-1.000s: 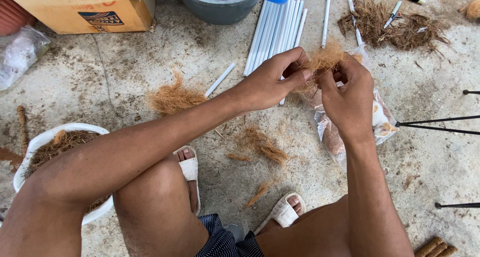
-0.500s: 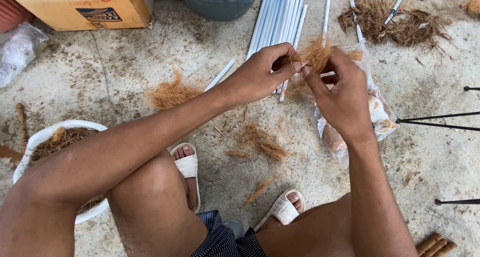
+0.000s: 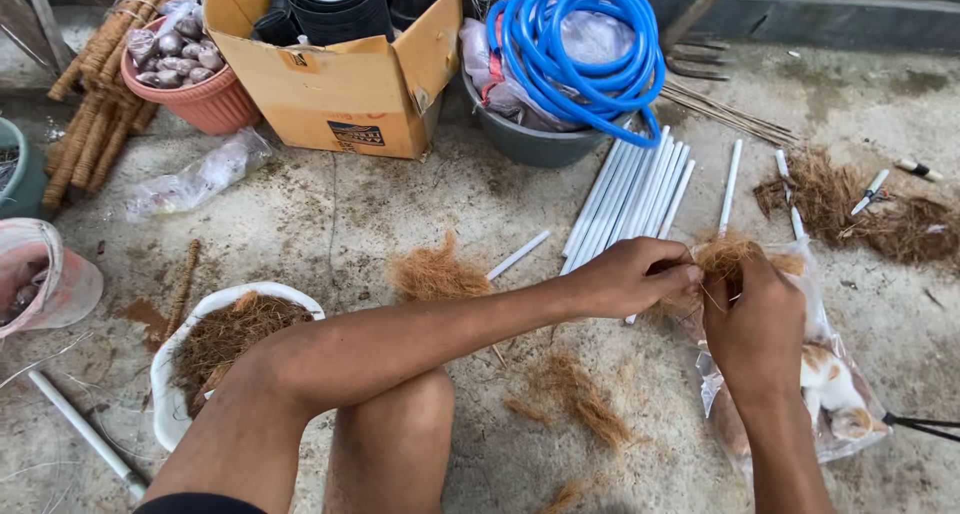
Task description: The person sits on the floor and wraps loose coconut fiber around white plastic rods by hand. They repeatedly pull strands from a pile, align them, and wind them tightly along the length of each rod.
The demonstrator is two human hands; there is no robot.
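Head: right hand (image 3: pixel 752 319) hides coir tuft (image 3: pixel 728 256) base.

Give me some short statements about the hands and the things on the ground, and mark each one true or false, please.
1. Both hands, left hand and right hand, hold a tuft of brown fibre. True.
2. The blue hose lies flat on the ground. False: it is coiled on top of a grey tub.
3. White tubes lie side by side beyond the hands. True.
4. The cardboard box is closed. False: its flaps are open.
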